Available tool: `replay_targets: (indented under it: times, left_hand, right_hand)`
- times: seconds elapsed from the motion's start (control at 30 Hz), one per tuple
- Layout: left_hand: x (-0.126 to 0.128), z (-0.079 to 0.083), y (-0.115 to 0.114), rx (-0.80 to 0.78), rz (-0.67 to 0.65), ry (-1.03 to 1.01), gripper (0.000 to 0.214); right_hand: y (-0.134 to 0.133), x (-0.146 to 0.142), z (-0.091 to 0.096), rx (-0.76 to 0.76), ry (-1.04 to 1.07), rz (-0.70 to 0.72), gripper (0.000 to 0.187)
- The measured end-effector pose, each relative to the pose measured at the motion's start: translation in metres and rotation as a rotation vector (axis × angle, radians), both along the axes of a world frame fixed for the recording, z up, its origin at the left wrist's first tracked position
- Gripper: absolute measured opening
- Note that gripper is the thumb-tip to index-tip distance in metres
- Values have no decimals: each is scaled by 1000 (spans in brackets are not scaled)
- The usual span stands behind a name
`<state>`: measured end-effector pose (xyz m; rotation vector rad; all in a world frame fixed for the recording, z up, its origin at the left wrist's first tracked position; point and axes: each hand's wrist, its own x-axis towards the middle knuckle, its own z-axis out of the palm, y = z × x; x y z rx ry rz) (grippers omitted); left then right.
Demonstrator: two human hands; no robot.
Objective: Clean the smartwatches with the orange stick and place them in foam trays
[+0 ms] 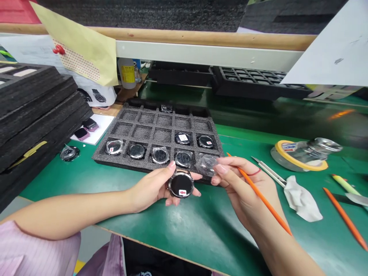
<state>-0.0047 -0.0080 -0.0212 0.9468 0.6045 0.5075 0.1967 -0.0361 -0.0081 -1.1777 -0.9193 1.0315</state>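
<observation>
My left hand [156,186] is closed round a round black watch face [180,182] with a silver rim, a white sticker with a red arrow on its glass. My right hand [241,184] pinches a crumpled piece of clear plastic film [206,164] between thumb and fingertips. An orange pointed stick [264,199] also lies across that hand, tucked by the index finger. Just behind both hands lies a black foam tray [133,132] with square pockets. Several round watch faces [137,151] sit in its front row, and others in pockets behind.
Stacked black foam trays [34,111] stand at left, near a loose watch part [69,153]. Toward the right are a tape roll [299,155] with a glass bottle [323,147], a craft knife [268,171], a white tissue [301,199] and another orange stick [345,218]. A shelf rail [201,51] crosses above.
</observation>
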Motion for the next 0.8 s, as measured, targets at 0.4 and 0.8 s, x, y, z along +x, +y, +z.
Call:
replay_targets:
  times: [0.4,0.8]
  left_hand:
    - [0,2,1,-65,-24,-12,65]
    - [2,-1,-1,-96,-25,-71,63]
  right_hand:
    - [-4,3,-8,75,-95,-77,22]
    - [-5,-6,-1,90,-10,34,34]
